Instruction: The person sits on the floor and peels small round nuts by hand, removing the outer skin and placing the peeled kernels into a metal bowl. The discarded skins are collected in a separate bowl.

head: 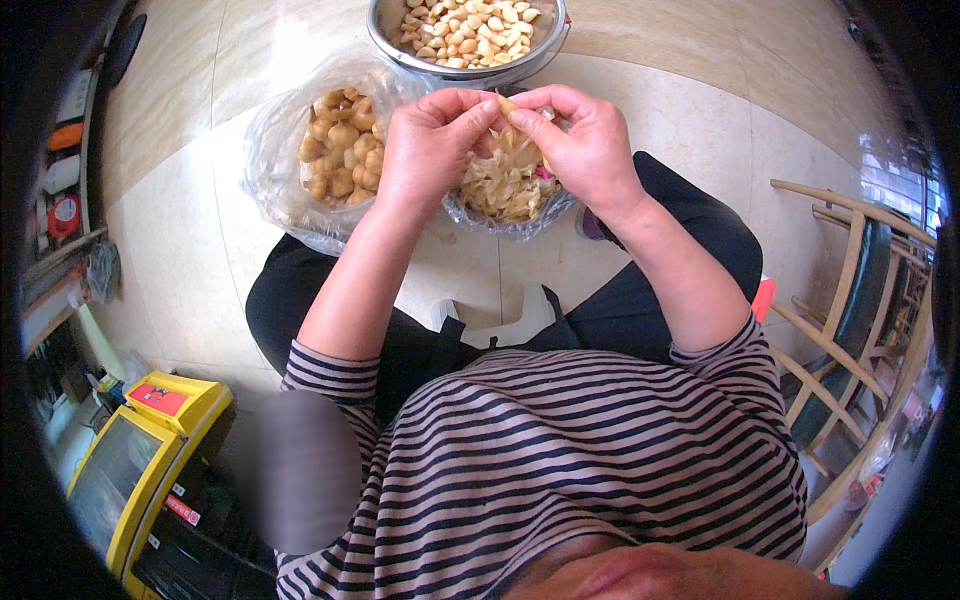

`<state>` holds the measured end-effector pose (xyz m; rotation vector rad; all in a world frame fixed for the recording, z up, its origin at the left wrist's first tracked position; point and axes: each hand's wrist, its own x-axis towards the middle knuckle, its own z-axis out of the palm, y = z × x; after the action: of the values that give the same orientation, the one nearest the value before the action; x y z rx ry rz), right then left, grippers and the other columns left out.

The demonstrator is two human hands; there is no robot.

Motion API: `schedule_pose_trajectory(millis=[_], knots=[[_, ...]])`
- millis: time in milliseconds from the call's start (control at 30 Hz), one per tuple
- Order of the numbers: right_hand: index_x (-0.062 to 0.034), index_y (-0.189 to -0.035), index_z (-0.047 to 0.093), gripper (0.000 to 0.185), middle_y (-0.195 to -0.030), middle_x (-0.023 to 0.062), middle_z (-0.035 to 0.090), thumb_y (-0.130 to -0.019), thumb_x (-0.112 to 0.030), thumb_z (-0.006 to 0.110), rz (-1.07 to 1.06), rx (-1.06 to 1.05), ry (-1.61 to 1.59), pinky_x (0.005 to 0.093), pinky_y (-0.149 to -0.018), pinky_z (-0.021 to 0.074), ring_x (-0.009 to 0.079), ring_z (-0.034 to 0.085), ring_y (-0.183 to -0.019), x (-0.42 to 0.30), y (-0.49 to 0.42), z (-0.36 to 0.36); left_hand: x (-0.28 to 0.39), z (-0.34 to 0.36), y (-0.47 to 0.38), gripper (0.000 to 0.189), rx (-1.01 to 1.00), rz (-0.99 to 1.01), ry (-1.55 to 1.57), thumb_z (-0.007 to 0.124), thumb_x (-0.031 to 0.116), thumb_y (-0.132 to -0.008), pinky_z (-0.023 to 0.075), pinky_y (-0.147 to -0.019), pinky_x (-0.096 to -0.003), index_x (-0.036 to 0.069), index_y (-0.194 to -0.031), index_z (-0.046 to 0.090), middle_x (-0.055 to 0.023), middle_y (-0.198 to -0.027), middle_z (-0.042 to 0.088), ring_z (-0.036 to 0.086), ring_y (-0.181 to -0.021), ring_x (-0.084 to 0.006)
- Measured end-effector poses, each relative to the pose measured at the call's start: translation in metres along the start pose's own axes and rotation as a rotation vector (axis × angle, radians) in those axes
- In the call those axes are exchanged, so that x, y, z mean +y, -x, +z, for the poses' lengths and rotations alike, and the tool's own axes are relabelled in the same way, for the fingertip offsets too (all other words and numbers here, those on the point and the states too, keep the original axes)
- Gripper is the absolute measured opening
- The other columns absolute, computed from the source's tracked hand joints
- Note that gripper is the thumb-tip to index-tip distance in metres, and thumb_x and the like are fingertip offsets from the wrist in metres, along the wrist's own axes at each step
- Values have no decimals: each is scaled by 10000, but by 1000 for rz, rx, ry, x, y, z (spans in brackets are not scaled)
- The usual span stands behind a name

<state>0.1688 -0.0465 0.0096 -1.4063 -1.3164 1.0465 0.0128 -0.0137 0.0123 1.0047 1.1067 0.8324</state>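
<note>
Between the fingertips of both hands is a garlic clove (507, 106), over a plastic-lined container of papery garlic skins (502, 187). My left hand (442, 142) pinches it from the left, my right hand (581, 142) from the right, the two nearly touching. Left of the skins stands a clear plastic bag (274, 161) with whole garlic bulbs (341, 139) in it. Beyond the hands, at the top, a round metal bowl (469, 73) holds many peeled garlic cloves (469, 34). The hands partly hide the skins and their container.
Pale floor tiles (172, 247) lie around the containers. Wooden chairs (840, 349) stand at the right. A yellow-framed cabinet with a glass front (120, 480) is at the lower left, and a shelf with boxes and a red roll (64, 217) at the upper left.
</note>
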Motion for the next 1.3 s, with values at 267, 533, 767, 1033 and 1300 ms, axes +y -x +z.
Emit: schedule_pose_trajectory(millis=[267, 533, 767, 1033, 1300], knots=[[-24, -877, 641, 119, -817, 81, 644, -772, -66, 678, -303, 97, 441, 280, -628, 500, 182, 635, -712, -6, 1, 0, -4, -3, -3, 173, -8, -24, -110, 655, 151, -845, 426, -533, -193, -13, -894, 677, -23, -731, 655, 518, -588, -44], [-34, -833, 642, 107, -788, 121, 622, -739, -73, 672, -305, 89, 444, 371, -626, 501, 294, 624, -705, -9, 4, 6, -5, 0, -1, 118, -4, -62, -103, 651, 113, -801, 425, -565, -187, -3, -818, 659, 5, -713, 633, 517, -611, -36], [-25, -864, 656, 126, -779, 102, 628, -741, -44, 675, -293, 79, 437, 303, -628, 494, 231, 632, -709, -7, 6, 7, -10, 0, -4, 95, -3, 13, -187, 647, 98, -779, 446, -595, -202, 3, -775, 639, 1, -700, 622, 530, -636, -42], [-9, -903, 650, 137, -831, 77, 652, -772, -47, 671, -262, 30, 307, 270, -681, 502, 171, 632, -733, -4, 4, 1, -9, 1, -2, 84, -12, 19, -121, 632, 96, -798, 431, -588, -191, 12, -795, 626, 2, -715, 616, 520, -641, -38], [11, -1017, 612, 191, -919, 67, 638, -841, -60, 631, 411, -113, -565, 240, -759, 503, 113, 609, -844, -2, -1, -2, -13, -3, -6, 103, -149, -124, 296, 592, 137, -861, 326, -495, -167, 39, -833, 604, 32, -686, 549, 422, -553, -26]])
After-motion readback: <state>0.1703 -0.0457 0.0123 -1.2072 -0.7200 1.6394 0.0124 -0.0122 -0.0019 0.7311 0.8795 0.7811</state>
